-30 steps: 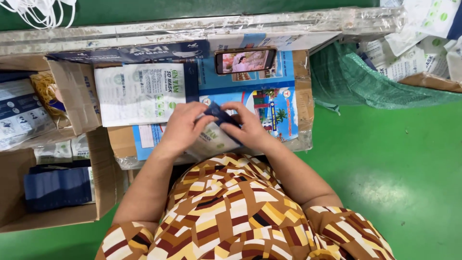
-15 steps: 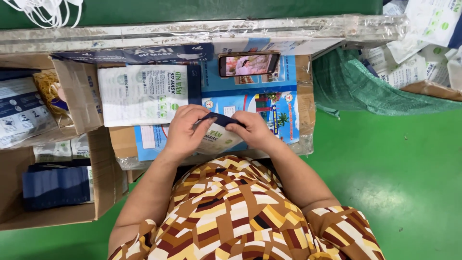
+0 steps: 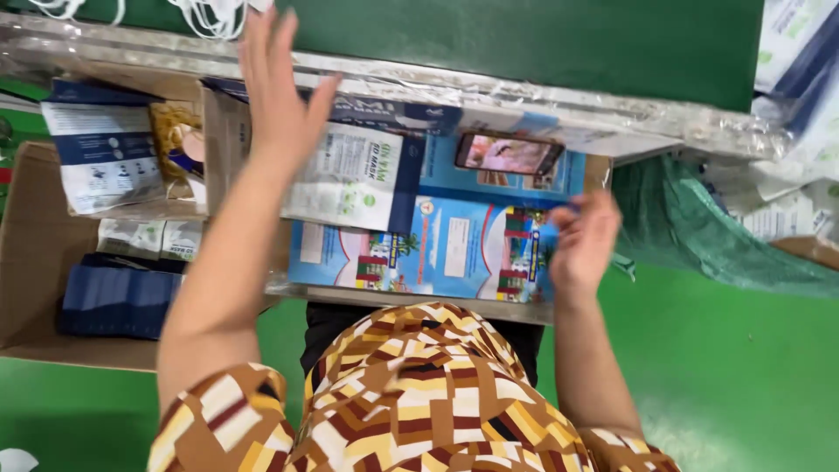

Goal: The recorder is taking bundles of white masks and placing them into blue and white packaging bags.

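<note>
My left hand (image 3: 278,83) is raised and stretched forward toward the far edge of the work surface, fingers spread wide and palm open; it holds nothing. It is near the white mask straps (image 3: 205,13) that hang at the top of the view, but I cannot tell whether the fingertips touch them. Below that hand lies the white mask packet (image 3: 350,179), flat on the blue printed carton (image 3: 454,249) that serves as my work surface.

My right hand (image 3: 584,240) hovers over the right end of the blue printed carton, fingers loosely curled. It appears to hold nothing, though the fingertips are blurred and I cannot confirm a small item between them.

A phone (image 3: 509,155) with a lit screen lies flat on the carton, just beyond my right hand and apart from it. To my left stands an open cardboard box (image 3: 31,288) that contains dark blue bundles (image 3: 118,297) and more packets (image 3: 105,157). A green plastic bag (image 3: 699,236) lies to my right on the green floor (image 3: 734,376).
</note>
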